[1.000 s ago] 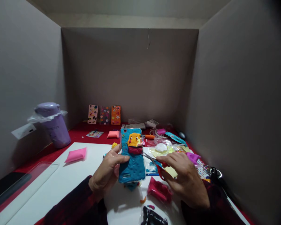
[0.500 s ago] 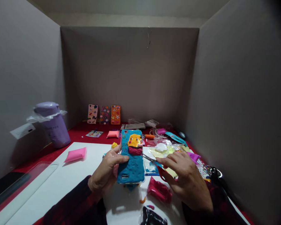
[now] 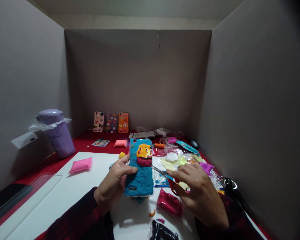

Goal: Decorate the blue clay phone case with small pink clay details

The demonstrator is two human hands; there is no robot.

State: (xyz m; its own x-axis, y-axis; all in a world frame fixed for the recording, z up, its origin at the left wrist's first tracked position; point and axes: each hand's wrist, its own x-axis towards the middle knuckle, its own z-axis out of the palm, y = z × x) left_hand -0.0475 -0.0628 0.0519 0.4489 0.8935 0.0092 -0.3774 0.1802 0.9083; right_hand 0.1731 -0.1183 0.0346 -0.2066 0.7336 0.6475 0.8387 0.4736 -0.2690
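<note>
A phone case [image 3: 139, 181] covered in blue clay is held upright in my left hand [image 3: 118, 176], the thumb lying across its front. On the case sit a yellow clay face [image 3: 144, 151] and, just below it, a dark red clay piece [image 3: 144, 162]. My right hand [image 3: 198, 190] grips scissors [image 3: 160, 170] with red handles. Their tips point left and reach the right edge of the red clay; I cannot tell whether they touch it. Below the scissors lies a packet of crimson clay [image 3: 170, 203] on the white board.
Three decorated phone cases [image 3: 111, 122] stand at the back. A purple bottle [image 3: 56, 133] is on the left, near a pink clay packet [image 3: 80, 165]. A black clay packet [image 3: 163, 230] lies in front. Wrappers and clay packets [image 3: 180, 158] clutter the right side.
The scissor tips have moved slightly left and down along the red clay's edge. The phone case has shifted very slightly; both hands keep their holds.
</note>
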